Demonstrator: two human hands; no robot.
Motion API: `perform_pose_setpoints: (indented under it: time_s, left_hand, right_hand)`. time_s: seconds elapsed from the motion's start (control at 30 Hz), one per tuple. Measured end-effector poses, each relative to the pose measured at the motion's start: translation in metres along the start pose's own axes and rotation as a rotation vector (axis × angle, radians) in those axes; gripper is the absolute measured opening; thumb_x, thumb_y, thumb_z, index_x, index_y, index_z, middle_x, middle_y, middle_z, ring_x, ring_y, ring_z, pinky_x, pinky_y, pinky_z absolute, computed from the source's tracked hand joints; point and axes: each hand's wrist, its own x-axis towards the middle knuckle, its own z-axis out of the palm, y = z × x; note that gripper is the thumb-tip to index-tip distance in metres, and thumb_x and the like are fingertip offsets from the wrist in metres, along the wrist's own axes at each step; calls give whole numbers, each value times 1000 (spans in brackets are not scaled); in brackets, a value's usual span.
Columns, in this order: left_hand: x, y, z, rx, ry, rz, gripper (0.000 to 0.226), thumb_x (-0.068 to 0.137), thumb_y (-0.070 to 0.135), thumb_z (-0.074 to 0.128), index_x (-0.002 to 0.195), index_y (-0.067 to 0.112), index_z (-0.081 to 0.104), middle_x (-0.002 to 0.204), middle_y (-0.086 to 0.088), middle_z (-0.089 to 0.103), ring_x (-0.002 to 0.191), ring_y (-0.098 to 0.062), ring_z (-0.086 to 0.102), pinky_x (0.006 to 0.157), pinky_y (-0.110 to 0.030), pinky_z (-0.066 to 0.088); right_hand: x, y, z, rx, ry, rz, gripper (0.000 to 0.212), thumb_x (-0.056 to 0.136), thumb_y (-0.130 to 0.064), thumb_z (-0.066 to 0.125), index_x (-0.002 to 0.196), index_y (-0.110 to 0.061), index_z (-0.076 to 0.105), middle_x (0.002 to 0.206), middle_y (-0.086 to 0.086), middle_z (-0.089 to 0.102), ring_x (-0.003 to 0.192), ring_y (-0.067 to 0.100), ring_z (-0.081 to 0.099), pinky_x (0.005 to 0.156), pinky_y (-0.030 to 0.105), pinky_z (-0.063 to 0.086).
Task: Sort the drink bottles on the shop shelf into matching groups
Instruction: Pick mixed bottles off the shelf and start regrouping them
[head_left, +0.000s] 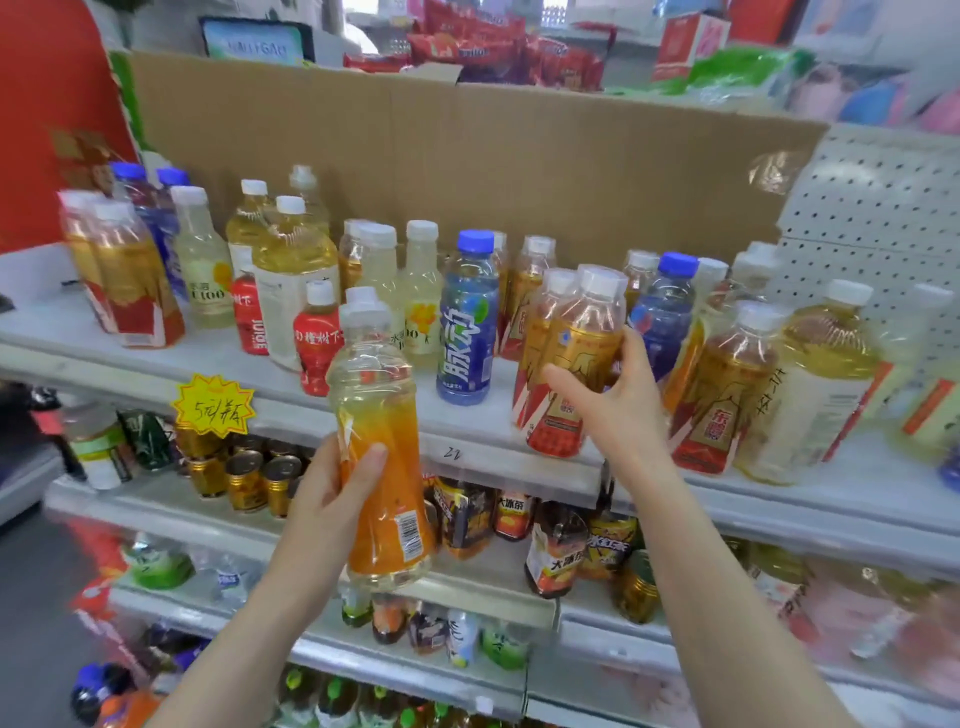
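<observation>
The left hand wraps its fingers around an orange-labelled bottle held off the shelf, while the right hand clasps a gold-and-red energy drink bottle standing there.

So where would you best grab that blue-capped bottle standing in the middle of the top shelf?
Probably around the blue-capped bottle at its labelled middle, coming from the front. It stands upright at the shelf's front edge with its face clear, while pale bottles crowd its left side and back.
</observation>
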Motion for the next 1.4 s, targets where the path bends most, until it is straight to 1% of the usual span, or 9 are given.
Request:
perform_pose_setpoints:
  time_s: [0.13,0.27,0.7,0.8,0.87,0.97,1.13,1.27,1.4]
  left_hand:
    - [17,1,-11,-12,-40,-2,40,77,52,57,115,38,57,114,5,69,104,-18,68,88,-42,55]
    - [28,2,-11,-16,-64,4,42,79,49,56,118,34,57,111,7,70,100,-14,69,79,-33,55]
    - [46,-8,-11,-19,-43,-22,39,80,49,58,117,35,57,106,10,72,95,-7,71,80,-30,55]
    - [44,-9,-13,10,-45,5,39,80,48,59,116,34,57,103,14,72,95,-6,70,79,-27,55]
    - [44,-10,-15,31,-34,13,40,79,51,61,115,35,56,106,15,72,97,-4,69,83,-29,56]
    - [43,-15,-21,51,-18,18,46,79,63,68,118,41,54,112,15,70,104,-7,68,93,-40,55]
    - [34,-25,-40,133,29,84,63,75,65,65,129,36,50,116,12,69,107,-12,68,94,-47,54]
    - [37,-26,-62,179,52,115,65,73,64,64,128,34,49,114,21,66,104,-4,66,93,-41,55]
    - [64,-23,-99,214,11,142,57,74,61,68,122,43,44,111,26,65,99,1,66,86,-24,55]
  right_hand:
    - [6,-2,16,-35,15,6,81,84,-34,80,149,-31,33,142,-8,55,129,12,54,106,43,49]
    - [24,5,35,-97,10,-5,80,87,-27,78,151,-26,30,141,-5,55,126,12,55,107,42,48]
    - [72,20,59,-286,-32,55,84,92,-38,70,155,-25,17,150,5,47,134,27,51,108,51,46]
    - [63,6,55,-368,181,-93,76,92,-36,70,153,-20,27,151,6,42,137,26,46,113,49,42]
    - [51,-17,56,-293,299,-312,57,93,-34,66,142,-20,41,134,4,51,121,25,54,101,50,49]
    - [29,-55,77,-195,83,-463,34,95,-40,61,125,-24,54,108,-4,59,96,16,59,83,39,54]
    - [2,-87,130,-195,-478,-356,40,88,-62,58,118,-36,58,98,-18,64,89,-2,61,73,20,49]
    - [-2,-91,167,-213,-580,-287,53,84,-68,58,124,-34,60,103,-20,67,88,-4,61,74,21,51]
    - [3,-103,201,-116,-558,-247,50,86,-62,59,125,-31,62,108,-15,70,96,5,66,89,40,57]
